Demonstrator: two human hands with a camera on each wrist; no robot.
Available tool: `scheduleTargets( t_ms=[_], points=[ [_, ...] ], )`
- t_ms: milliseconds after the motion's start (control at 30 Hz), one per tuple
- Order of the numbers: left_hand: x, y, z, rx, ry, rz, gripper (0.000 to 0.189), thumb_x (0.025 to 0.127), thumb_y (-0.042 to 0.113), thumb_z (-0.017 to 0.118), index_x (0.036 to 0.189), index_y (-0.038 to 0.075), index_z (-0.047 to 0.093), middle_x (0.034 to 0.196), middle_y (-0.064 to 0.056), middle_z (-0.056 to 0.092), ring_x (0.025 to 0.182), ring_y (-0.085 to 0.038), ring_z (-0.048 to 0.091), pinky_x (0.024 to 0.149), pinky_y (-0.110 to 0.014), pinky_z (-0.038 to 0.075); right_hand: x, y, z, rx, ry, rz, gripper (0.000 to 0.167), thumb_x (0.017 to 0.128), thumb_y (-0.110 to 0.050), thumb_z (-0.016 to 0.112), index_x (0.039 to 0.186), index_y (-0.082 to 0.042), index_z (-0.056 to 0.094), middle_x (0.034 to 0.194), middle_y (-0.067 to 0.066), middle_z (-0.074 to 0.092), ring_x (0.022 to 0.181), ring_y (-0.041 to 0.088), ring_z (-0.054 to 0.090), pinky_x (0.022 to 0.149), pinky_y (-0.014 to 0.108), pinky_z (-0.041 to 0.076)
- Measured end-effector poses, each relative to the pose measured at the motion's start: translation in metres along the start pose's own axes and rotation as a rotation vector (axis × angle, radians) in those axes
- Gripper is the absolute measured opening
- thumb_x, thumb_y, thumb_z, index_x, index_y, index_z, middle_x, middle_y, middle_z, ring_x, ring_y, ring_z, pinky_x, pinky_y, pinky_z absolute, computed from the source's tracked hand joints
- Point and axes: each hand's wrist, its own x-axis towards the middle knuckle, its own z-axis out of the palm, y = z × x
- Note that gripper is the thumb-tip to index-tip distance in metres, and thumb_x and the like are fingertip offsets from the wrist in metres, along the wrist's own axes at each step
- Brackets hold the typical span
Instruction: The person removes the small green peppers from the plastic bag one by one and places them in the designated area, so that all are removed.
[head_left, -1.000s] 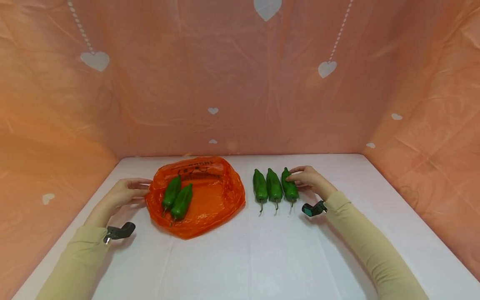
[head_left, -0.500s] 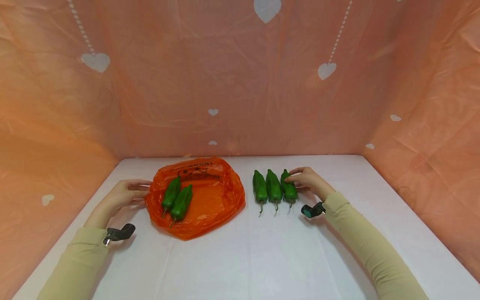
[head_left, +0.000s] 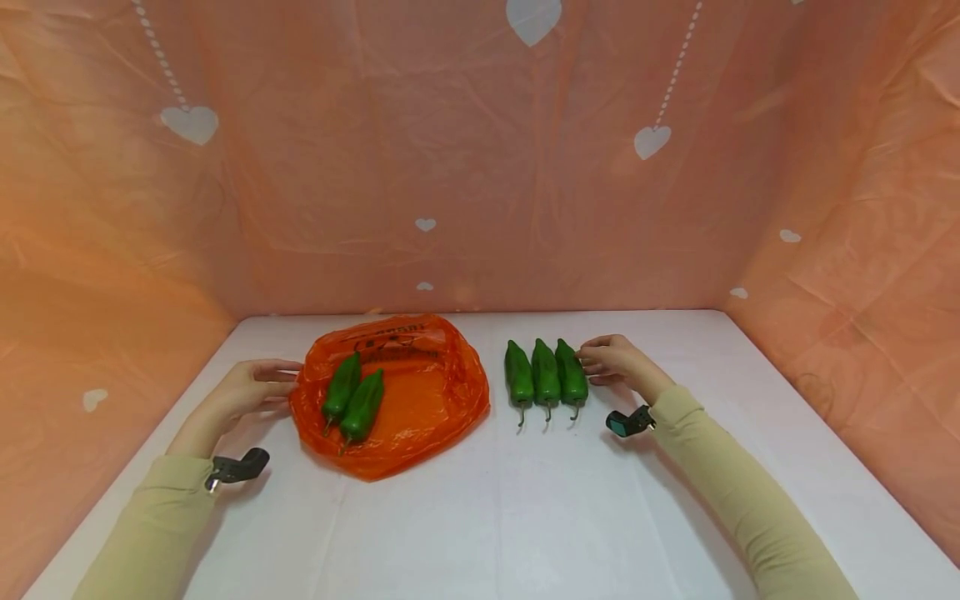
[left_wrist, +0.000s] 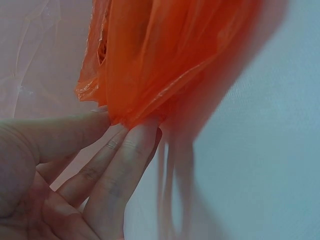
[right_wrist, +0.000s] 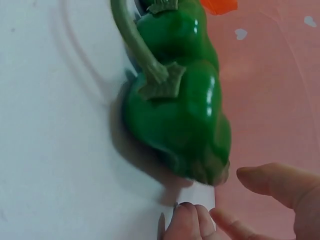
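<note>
At the left edge of an orange plastic bag point(head_left: 427, 417), my left hand point(head_left: 242, 390) pinches the crumpled film between thumb and fingertips, as the left wrist view shows. Two green peppers point(head_left: 363, 407) lie in the bag's wide mouth, tips pointing away. To the right of the bag, three more green peppers form a row: a left pepper point(head_left: 519, 375), a middle pepper point(head_left: 546, 373) and a right pepper point(head_left: 572, 375), stems toward me. My right hand point(head_left: 617, 360) is just right of the last pepper; in the right wrist view its thumb point(right_wrist: 265, 180) and fingers stand apart, holding nothing.
A white cloth point(head_left: 480, 525) covers the table. Orange sheeting with white hearts point(head_left: 480, 167) hangs behind and at both sides. Dark wrist cameras point(head_left: 238, 465) are strapped over the light sleeves point(head_left: 750, 500).
The right pepper has slid left, close against the middle one, and my right hand has let go of it. My left hand and the bag have stayed in place.
</note>
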Motion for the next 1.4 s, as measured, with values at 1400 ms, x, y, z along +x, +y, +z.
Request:
scheduleTargets(
  t_ms=[1400],
  points=[
    [0.0, 0.003, -0.004, -0.001, -0.004, 0.009, 0.049, 0.095, 0.009, 0.057, 0.135, -0.015, 0.041, 0.123, -0.033, 0.054, 0.091, -0.02, 0.067, 0.081, -0.037, 0.055, -0.018, -0.05, 0.003, 0.248, -0.246, -0.212, 0.047, 0.101, -0.021, 0.048, 0.139, 0.006, 0.039, 0.141, 0.028, 0.041, 0.129, 0.042, 0.041, 0.105, 0.049, 0.037]
  ],
)
